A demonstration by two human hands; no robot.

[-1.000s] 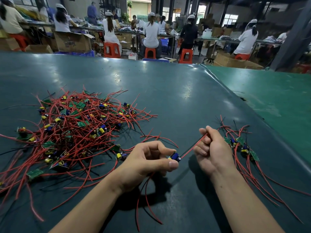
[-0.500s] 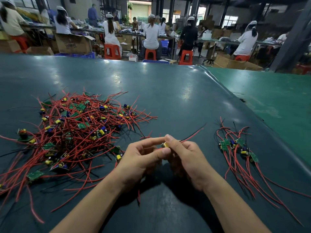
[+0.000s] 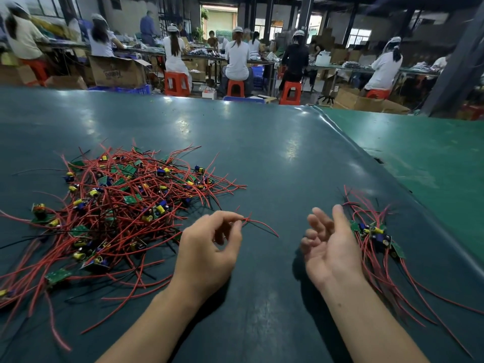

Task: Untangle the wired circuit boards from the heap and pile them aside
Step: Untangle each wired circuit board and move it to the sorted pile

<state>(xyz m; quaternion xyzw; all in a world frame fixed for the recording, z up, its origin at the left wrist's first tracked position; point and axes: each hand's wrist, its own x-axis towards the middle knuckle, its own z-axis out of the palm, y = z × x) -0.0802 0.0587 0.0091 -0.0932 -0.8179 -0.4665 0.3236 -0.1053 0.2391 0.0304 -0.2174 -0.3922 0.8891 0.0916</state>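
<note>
A heap of small green circuit boards (image 3: pixel 117 200) with yellow and blue parts and tangled red and black wires lies at the left of the dark green table (image 3: pixel 262 153). My left hand (image 3: pixel 209 247) sits at the heap's right edge, its thumb and forefinger pinching the end of a red wire (image 3: pixel 258 224) that trails to the right. My right hand (image 3: pixel 330 244) is open and holds nothing, fingers spread. It hovers just left of the small sorted pile of boards (image 3: pixel 374 231), whose red wires run towards me.
A lighter green table (image 3: pixel 419 153) adjoins on the right, past a raised seam. Beyond the far edge, several people sit on orange stools (image 3: pixel 235 87) at workbenches, with cardboard boxes (image 3: pixel 117 72) around them. Bare mat lies between my hands.
Both hands were together holding one board. My right hand has swung right to the sorted pile and now holds nothing. My left hand has gone back to the heap's edge and pinches a wire.
</note>
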